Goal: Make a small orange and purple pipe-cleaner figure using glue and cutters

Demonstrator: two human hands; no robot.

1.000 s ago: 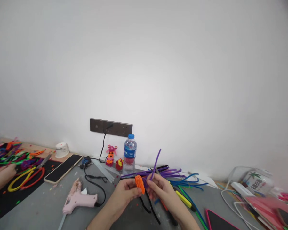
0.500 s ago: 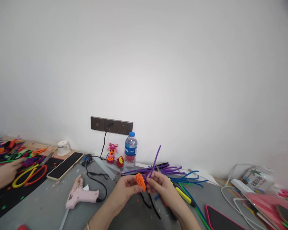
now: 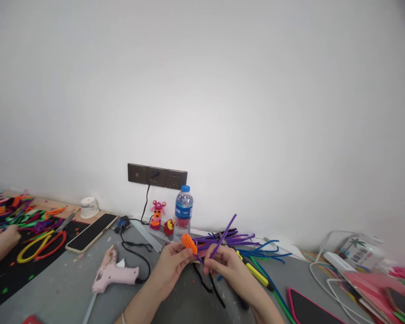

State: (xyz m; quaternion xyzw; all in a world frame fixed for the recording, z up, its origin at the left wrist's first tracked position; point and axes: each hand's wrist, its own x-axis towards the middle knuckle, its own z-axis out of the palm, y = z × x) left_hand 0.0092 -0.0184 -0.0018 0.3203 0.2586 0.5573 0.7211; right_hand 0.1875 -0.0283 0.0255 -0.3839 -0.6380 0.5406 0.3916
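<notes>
My left hand (image 3: pixel 171 266) pinches a small orange piece of coiled pipe cleaner (image 3: pixel 189 243) between thumb and fingers. A purple pipe cleaner (image 3: pixel 227 232) runs from beside the orange piece into my right hand (image 3: pixel 225 264), whose fingers are closed on it; its free end points up and to the right. Below my hands two black pipe cleaners (image 3: pixel 218 293) hang or lie over the grey table; I cannot tell whether they join the orange piece. Behind my hands lies a bunch of purple pipe cleaners (image 3: pixel 245 239), with blue pipe cleaners (image 3: pixel 273 253) to its right.
A pink glue gun (image 3: pixel 116 274), a phone (image 3: pixel 92 233) and scissors (image 3: pixel 42 246) lie left. Another person's hand (image 3: pixel 3 243) is at far left. A water bottle (image 3: pixel 183 213) and pipe-cleaner figure (image 3: pixel 156 217) stand by the wall. A yellow cutter (image 3: pixel 257 274) lies right.
My left hand has moved slightly left and up with the orange piece. My hands are farther apart, and the purple pipe cleaner leans more to the right. The other person's hand has shifted left.
</notes>
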